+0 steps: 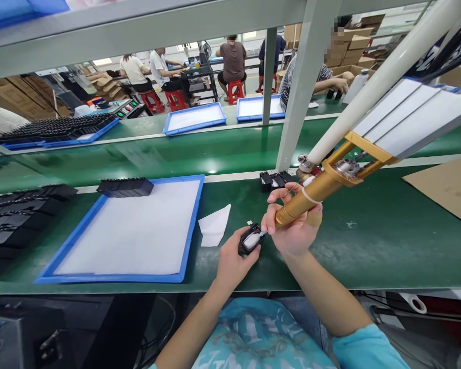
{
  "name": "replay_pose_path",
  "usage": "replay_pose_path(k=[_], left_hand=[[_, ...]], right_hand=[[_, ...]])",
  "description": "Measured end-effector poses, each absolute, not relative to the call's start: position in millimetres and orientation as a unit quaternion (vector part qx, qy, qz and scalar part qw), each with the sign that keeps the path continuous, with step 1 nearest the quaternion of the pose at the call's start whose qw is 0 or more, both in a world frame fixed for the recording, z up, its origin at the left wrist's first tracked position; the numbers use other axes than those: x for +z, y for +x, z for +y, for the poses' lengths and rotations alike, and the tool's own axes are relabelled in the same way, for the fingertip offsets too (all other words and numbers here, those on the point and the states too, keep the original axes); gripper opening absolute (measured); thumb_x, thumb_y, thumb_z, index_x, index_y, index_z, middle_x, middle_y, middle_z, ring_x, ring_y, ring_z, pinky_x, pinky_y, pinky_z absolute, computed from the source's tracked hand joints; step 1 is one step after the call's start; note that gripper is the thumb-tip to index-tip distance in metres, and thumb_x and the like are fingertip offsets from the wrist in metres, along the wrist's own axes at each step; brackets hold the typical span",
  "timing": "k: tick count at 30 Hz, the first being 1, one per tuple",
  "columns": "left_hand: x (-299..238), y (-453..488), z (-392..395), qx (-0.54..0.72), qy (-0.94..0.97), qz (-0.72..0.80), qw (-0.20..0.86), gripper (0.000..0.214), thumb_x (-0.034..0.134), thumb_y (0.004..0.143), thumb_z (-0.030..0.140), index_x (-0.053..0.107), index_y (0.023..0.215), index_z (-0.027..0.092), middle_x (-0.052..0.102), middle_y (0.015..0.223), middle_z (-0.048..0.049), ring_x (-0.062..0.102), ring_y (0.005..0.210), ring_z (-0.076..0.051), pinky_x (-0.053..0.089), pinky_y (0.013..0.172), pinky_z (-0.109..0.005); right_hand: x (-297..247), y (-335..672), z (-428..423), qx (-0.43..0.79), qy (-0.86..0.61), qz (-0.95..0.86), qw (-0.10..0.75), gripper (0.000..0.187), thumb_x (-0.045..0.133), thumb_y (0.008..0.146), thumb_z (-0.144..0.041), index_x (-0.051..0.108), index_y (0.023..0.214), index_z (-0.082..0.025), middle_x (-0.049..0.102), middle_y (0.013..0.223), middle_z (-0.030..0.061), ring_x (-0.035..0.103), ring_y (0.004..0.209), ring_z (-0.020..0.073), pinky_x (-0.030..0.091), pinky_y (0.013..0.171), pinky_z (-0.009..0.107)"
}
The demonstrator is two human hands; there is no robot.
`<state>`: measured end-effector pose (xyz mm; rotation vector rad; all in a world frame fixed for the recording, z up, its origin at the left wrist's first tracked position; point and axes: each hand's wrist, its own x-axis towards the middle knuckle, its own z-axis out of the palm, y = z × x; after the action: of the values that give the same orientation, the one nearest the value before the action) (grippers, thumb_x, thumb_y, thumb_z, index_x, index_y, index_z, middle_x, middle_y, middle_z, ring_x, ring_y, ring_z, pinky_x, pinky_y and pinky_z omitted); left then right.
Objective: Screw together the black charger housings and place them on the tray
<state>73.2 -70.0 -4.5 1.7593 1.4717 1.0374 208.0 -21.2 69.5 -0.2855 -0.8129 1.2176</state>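
Observation:
My left hand (232, 259) grips a small black plastic case (250, 240) with a white piece inside, tilted over the green bench. In my right hand (295, 228) is a gold-coloured glue dispenser (303, 202), hung on a thick white hose, with my fingers wrapped around its lower end. Its narrow tip points down and left and reaches the case; whether they touch I cannot tell. Several similar black cases (276, 180) stand just behind my right hand. A folded white paper (215, 225) lies to the left of the case I hold.
A blue-rimmed tray (192, 230) lined with white holds a row of black cases (126, 187) at its back edge. More black cases (19, 220) fill the far left. Cardboard (445, 187) lies at right; a metal post (297, 87) rises behind. Co-workers sit beyond the conveyor.

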Motion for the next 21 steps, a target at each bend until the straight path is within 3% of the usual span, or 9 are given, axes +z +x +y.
replay_pose_path(k=[9, 15, 21], left_hand=[[-10.0, 97.3, -62.3, 0.426, 0.649, 0.522, 0.353, 0.038, 0.068, 0.075, 0.023, 0.061, 0.112, 0.020, 0.070, 0.098, -0.0037, 0.068, 0.080, -0.017, 0.056, 0.069, -0.026], [-10.3, 100.9, -62.0, 0.447, 0.648, 0.520, 0.331, 0.042, 0.071, 0.072, 0.023, 0.062, 0.113, 0.018, 0.071, 0.099, -0.0059, 0.068, 0.081, -0.019, 0.056, 0.069, -0.028], [-10.2, 96.9, -62.0, 0.426, 0.673, 0.517, 0.313, 0.044, 0.069, 0.076, 0.026, 0.060, 0.118, 0.020, 0.072, 0.098, -0.0039, 0.067, 0.075, -0.017, 0.055, 0.068, -0.027]], right_hand=[[72.2, 206.4, -22.5, 0.558, -0.141, -0.358, 0.735, 0.041, 0.042, 0.086, -0.063, 0.052, 0.104, -0.027, 0.061, 0.086, -0.0023, 0.050, 0.036, 0.0066, 0.049, 0.035, 0.026], [71.5, 205.8, -22.8, 0.561, -0.115, -0.366, 0.734, 0.037, 0.042, 0.087, -0.061, 0.054, 0.091, -0.026, 0.062, 0.086, -0.0029, 0.051, 0.036, 0.0059, 0.048, 0.035, 0.025], [70.6, 205.7, -22.2, 0.561, -0.123, -0.366, 0.732, 0.042, 0.042, 0.085, -0.064, 0.053, 0.104, -0.027, 0.061, 0.086, -0.0018, 0.050, 0.036, 0.0065, 0.048, 0.034, 0.026]])
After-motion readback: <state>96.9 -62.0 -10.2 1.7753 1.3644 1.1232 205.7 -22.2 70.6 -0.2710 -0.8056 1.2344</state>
